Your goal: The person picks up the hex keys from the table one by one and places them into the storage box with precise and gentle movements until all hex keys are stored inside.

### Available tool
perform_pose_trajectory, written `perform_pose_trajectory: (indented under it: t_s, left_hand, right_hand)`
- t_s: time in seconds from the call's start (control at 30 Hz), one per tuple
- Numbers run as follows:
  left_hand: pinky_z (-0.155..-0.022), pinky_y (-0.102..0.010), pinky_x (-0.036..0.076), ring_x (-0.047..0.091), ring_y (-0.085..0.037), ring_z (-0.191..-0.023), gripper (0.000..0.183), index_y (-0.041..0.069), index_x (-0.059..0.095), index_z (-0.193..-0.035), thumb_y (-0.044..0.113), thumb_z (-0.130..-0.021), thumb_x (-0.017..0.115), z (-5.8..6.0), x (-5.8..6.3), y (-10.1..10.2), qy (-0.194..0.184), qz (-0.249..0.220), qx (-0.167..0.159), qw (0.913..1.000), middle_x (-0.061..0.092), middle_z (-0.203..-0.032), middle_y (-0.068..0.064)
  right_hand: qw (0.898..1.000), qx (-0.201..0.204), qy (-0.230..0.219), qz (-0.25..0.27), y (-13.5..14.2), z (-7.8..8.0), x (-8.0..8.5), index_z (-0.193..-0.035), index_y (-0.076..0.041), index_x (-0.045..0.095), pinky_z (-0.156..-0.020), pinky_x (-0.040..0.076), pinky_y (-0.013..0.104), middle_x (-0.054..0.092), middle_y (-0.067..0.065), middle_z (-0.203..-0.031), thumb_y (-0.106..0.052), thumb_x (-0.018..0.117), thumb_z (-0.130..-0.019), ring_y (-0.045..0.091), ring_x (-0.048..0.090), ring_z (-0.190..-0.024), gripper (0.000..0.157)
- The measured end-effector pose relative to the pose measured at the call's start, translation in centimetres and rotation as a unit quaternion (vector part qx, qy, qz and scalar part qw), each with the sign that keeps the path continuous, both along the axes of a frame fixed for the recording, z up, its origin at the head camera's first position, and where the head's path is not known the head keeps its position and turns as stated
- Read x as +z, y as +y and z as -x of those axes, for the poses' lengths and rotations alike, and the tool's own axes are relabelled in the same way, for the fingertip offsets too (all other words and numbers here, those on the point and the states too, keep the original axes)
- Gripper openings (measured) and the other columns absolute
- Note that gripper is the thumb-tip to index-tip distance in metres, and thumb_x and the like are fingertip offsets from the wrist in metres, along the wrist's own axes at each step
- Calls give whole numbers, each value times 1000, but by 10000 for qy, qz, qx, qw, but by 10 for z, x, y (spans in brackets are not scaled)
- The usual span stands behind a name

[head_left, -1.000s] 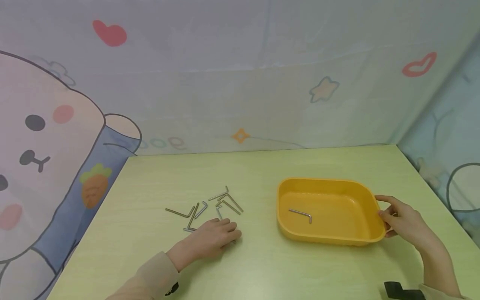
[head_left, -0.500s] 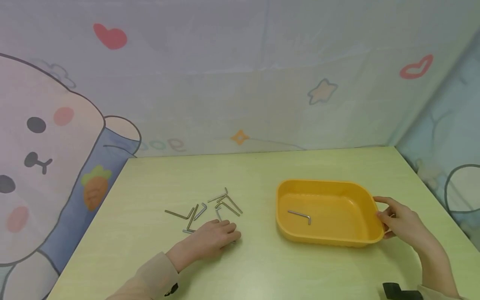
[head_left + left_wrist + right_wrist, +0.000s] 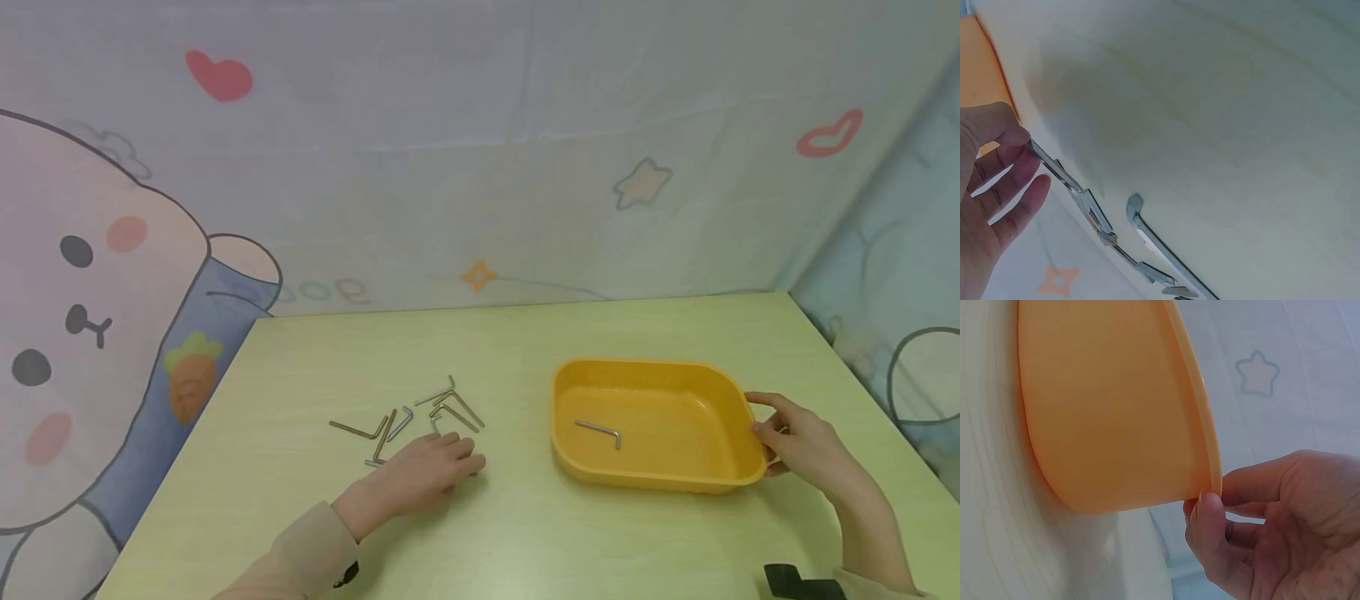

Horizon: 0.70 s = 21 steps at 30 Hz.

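Note:
My left hand [image 3: 420, 475] is low over the table, beside a loose group of L-shaped hex keys. In the left wrist view, its thumb and fingertips pinch the end of a metal hex key [image 3: 1050, 162], most of which the hand hides in the head view. A brass-toned hex key [image 3: 356, 429] and a silver one [image 3: 401, 423] lie among several others just beyond the hand. At the right, my right hand [image 3: 806, 442] grips the rim of a shallow yellow tray [image 3: 660, 481] between thumb and fingers. One silver hex key [image 3: 600, 429] lies inside the tray.
The pale green table [image 3: 525, 550] carries the keys on the left and the tray on the right. Behind it hangs a printed cloth backdrop [image 3: 480, 167], with a second cloth [image 3: 907, 275] along the right side.
My left hand has shifted slightly, covering more of a silver hex key near its fingers. The right hand keeps its hold on the tray, and the head view has tilted a little.

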<state>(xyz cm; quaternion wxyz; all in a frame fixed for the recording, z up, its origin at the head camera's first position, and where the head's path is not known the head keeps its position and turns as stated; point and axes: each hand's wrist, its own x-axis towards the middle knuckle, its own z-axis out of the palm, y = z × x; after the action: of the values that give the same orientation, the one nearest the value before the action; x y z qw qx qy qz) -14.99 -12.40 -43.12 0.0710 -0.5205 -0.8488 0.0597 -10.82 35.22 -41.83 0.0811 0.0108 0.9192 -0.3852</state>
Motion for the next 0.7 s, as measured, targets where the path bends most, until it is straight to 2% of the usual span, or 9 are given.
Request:
perform_pose_trajectory:
  t_s: [0.23, 0.47, 0.7]
  left_hand:
    - [-59, -18, 39, 46, -9, -69, 31, 17, 55, -102, 0, -76, 64, 3, 5, 2, 221, -187, -55, 9996, 52, -82, 5]
    - [-61, -20, 43, 51, -9, -74, 35, 18, 57, -105, -2, -77, 63, 4, 10, 8, 430, -432, -151, 9980, 54, -86, 5]
    - [-60, -17, 36, 43, -8, -69, 36, 19, 57, -105, -3, -77, 59, 5, 16, 18, 426, -434, -244, 9978, 48, -81, 6]
  right_hand:
    - [10000, -5, 15, -34, -1, 1, 1, -143, 8, 29, -57, 56, 25, 57, 14, -91, -14, 43, -102, 8, 56, -66, 49]
    - [10000, -8, -5, -48, -1, 0, 2, -143, 9, 28, -58, 56, 25, 57, 14, -90, -14, 42, -102, 8, 56, -66, 49]
    - [10000, -20, -18, -38, -1, 0, 2, -143, 9, 29, -57, 56, 25, 56, 14, -90, -13, 42, -102, 8, 56, -66, 48]
